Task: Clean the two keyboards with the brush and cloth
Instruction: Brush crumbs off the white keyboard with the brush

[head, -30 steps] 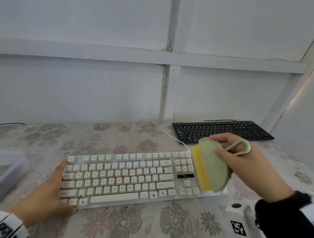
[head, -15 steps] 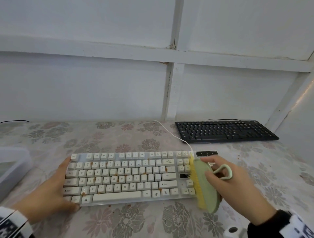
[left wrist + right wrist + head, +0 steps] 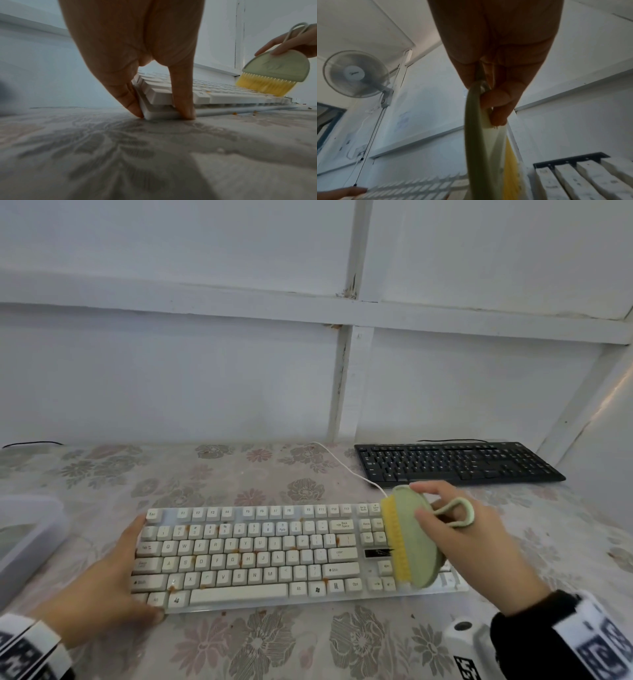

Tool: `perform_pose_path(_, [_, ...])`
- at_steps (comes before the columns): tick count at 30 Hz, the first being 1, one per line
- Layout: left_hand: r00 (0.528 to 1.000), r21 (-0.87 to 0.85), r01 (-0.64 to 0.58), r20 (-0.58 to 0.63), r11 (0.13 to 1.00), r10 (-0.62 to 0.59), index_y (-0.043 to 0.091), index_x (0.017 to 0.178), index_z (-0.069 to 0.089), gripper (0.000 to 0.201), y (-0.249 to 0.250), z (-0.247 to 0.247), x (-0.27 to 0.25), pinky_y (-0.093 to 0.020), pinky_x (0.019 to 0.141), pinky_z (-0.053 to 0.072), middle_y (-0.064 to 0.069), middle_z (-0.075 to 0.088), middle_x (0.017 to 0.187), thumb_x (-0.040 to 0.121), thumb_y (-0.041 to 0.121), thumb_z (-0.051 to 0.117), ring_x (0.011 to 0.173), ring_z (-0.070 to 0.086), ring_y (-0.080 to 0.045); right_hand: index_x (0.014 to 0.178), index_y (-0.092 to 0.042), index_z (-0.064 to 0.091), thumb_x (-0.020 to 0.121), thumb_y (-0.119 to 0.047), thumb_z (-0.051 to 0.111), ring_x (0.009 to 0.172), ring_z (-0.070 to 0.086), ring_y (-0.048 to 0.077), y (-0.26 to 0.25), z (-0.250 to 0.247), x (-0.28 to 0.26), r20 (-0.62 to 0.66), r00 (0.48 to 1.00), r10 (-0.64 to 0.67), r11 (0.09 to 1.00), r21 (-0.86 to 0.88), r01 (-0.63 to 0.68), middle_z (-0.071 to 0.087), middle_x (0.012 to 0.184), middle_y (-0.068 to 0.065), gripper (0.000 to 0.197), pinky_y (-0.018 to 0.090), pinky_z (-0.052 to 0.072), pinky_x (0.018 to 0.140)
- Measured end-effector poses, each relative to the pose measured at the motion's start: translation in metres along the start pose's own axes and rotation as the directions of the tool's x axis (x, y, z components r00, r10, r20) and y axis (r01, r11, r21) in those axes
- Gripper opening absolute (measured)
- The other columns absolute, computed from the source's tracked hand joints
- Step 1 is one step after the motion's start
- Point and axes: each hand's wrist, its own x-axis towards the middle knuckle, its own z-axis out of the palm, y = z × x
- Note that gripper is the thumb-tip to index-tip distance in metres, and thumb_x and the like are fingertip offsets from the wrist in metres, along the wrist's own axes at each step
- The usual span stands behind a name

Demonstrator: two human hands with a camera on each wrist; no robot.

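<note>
A white keyboard [image 3: 257, 556] with orange specks between its keys lies near the table's front edge. My left hand [image 3: 135, 568] braces its left end: straight fingers [image 3: 132, 102] lie along the side edge, and the thumb presses the front corner. My right hand [image 3: 431, 508] grips a green brush [image 3: 416, 542] by its rounded back, a cord loop hanging over the knuckles. The brush's yellow bristles [image 3: 262, 86] rest on the keys at the keyboard's right end. A black keyboard [image 3: 452, 463] lies at the back right. No cloth is in view.
A clear plastic box [image 3: 27, 542] stands at the left edge. The white cable [image 3: 346, 467] runs back from the white keyboard. Orange crumbs [image 3: 235, 113] lie on the flowered tablecloth before it. White walls close the back and right. A wall fan [image 3: 356, 73] hangs high.
The brush swept toward the keyboard's front edge, then came back up over the right-end keys. My left hand kept its hold on the left end.
</note>
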Motion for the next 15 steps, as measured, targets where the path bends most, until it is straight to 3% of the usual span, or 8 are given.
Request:
perform_pose_path(3, [1.000,0.033,0.030,-0.006,0.999,-0.029,0.052,0.138,0.001,0.136,0.000,0.001,0.000,-0.025,0.070,0.052,0.009,0.063,0.106,0.043,0.006,0.087,0.083,0.068,-0.011,0.094,-0.049,0.059,0.091,-0.019,0.055,0.062,0.057,0.023,0.009,0.004,-0.017,0.054,0.998,-0.008,1.000,-0.007,0.008,0.065,0.072,0.003,0.031,0.032,0.044,0.050])
perform_pose_path(5, [1.000,0.039,0.030,-0.009,0.999,-0.030,0.055,0.134,-0.001,0.136,0.000,0.001,0.000,-0.026,0.071,0.053,0.009,0.063,0.106,0.042,0.009,0.088,0.083,0.068,-0.011,0.093,-0.055,0.058,0.090,-0.020,0.056,0.055,0.050,0.023,0.014,0.006,-0.031,0.087,0.996,0.014,1.000,0.012,-0.015,0.062,0.072,0.008,0.035,0.026,0.038,0.049])
perform_pose_path(7, [0.999,0.041,0.030,-0.013,0.999,-0.030,0.059,0.129,-0.002,0.135,0.001,0.000,-0.001,-0.029,0.073,0.054,0.008,0.063,0.106,0.039,0.012,0.087,0.083,0.068,-0.011,0.091,-0.060,0.055,0.090,-0.021,0.057,0.056,0.051,0.023,0.016,0.005,-0.041,0.125,0.991,0.046,0.999,0.015,-0.049,0.063,0.073,0.009,0.039,0.019,0.036,0.049])
perform_pose_path(10, [0.998,0.058,0.063,-0.004,0.996,-0.063,0.050,0.140,-0.002,0.139,0.002,0.000,-0.002,-0.028,0.072,0.053,0.007,0.064,0.105,0.043,0.008,0.088,0.083,0.068,-0.011,0.086,-0.058,0.059,0.089,-0.020,0.058,0.052,0.050,0.017,0.009,-0.004,-0.040,0.175,0.981,0.078,0.997,0.009,-0.081,0.065,0.074,0.008,0.038,0.017,0.035,0.047])
perform_pose_path(12, [0.997,0.058,0.078,0.008,0.995,-0.078,0.043,0.145,-0.003,0.140,0.004,0.000,-0.002,-0.027,0.071,0.053,0.007,0.064,0.105,0.044,0.007,0.087,0.082,0.068,-0.011,0.084,-0.050,0.064,0.088,-0.016,0.059,0.047,0.045,0.009,0.000,-0.012,-0.033,0.120,0.991,0.055,0.997,0.046,-0.061,0.063,0.069,0.006,0.035,0.017,0.034,0.043])
perform_pose_path(15, [0.997,0.055,0.072,0.017,0.996,-0.073,0.042,0.145,-0.001,0.141,0.003,0.000,-0.002,-0.030,0.073,0.055,0.007,0.064,0.105,0.041,0.010,0.087,0.082,0.069,-0.012,0.092,-0.044,0.065,0.087,-0.016,0.059,0.052,0.055,0.014,-0.013,-0.014,-0.015,-0.036,0.999,-0.007,0.994,0.107,0.011,0.067,0.073,-0.003,0.029,0.028,0.049,0.046])
